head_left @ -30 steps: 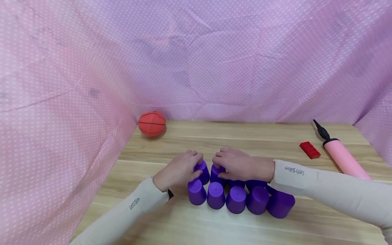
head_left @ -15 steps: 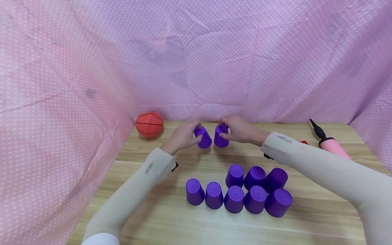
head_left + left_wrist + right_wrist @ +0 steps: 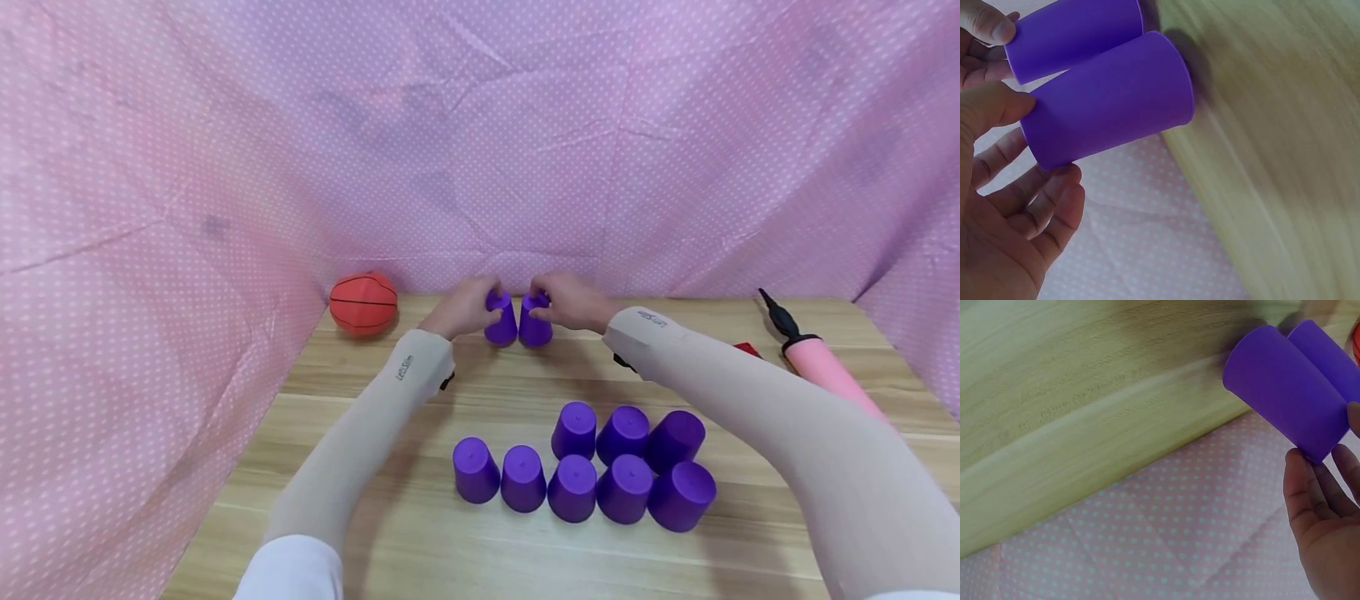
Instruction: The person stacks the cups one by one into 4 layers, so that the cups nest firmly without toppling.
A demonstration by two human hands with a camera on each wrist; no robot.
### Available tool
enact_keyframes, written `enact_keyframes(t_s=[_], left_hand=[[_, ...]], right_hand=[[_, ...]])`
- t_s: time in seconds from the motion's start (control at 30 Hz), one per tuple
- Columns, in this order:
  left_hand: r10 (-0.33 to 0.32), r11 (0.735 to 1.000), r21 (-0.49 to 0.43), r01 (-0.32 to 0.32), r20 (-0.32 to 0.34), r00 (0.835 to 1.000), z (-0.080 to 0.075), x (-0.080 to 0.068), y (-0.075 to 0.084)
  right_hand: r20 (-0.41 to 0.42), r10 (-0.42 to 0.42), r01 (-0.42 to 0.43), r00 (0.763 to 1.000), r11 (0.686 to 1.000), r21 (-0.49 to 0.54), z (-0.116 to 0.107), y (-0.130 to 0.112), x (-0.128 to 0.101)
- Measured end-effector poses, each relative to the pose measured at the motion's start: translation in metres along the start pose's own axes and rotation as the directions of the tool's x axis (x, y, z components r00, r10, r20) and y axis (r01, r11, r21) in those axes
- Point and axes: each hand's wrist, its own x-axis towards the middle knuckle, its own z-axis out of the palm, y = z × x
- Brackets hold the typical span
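Near the table's back edge my left hand (image 3: pixel 467 307) grips an upside-down purple cup (image 3: pixel 501 323) by its closed end, thumb on one side and fingers on the other. My right hand (image 3: pixel 572 302) holds a second purple cup (image 3: pixel 536 325) the same way, just to the right of the first. Seen from the left wrist, the left-hand cup (image 3: pixel 1107 103) lies right alongside the other one, its rim close over the wood. In the right wrist view the right-hand cup (image 3: pixel 1285 394) partly covers its neighbour (image 3: pixel 1325 356).
Several upside-down purple cups (image 3: pixel 575 487) stand in two rows nearer me. An orange toy basketball (image 3: pixel 363 305) sits at the back left. To the right lie a pink pump (image 3: pixel 832 371) and a red block (image 3: pixel 747 348), partly hidden by my right sleeve. A dotted pink cloth (image 3: pixel 480 167) hangs behind the table.
Both hands have carried their two cups from the left end of the back row away to the table's far edge. The two cups have come closer together.
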Motion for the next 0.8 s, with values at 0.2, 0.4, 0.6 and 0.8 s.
enact_keyframes(t_s=[0.2, 0.4, 0.6, 0.8], left_hand=[[0.038, 0.999, -0.004, -0.038, 0.024, 0.999, 0.006, 0.003, -0.003], [0.048, 0.998, -0.032, -0.047, 0.009, 0.999, 0.009, 0.001, -0.004], [0.056, 0.998, -0.002, -0.056, 0.015, 0.998, 0.006, -0.004, -0.004], [0.111, 0.993, 0.05, -0.111, -0.007, 0.994, -0.006, -0.015, 0.005]], right_hand=[[0.013, 0.003, -0.003, 1.0, 1.0, 0.007, 0.004, 0.005, 0.001], [0.014, 0.015, -0.015, 1.0, 1.0, -0.01, 0.003, 0.006, -0.001], [0.029, -0.013, 0.011, 0.999, 0.998, 0.055, -0.001, 0.008, -0.008], [-0.007, -0.035, 0.035, 0.999, 0.998, 0.052, -0.018, 0.006, -0.023]])
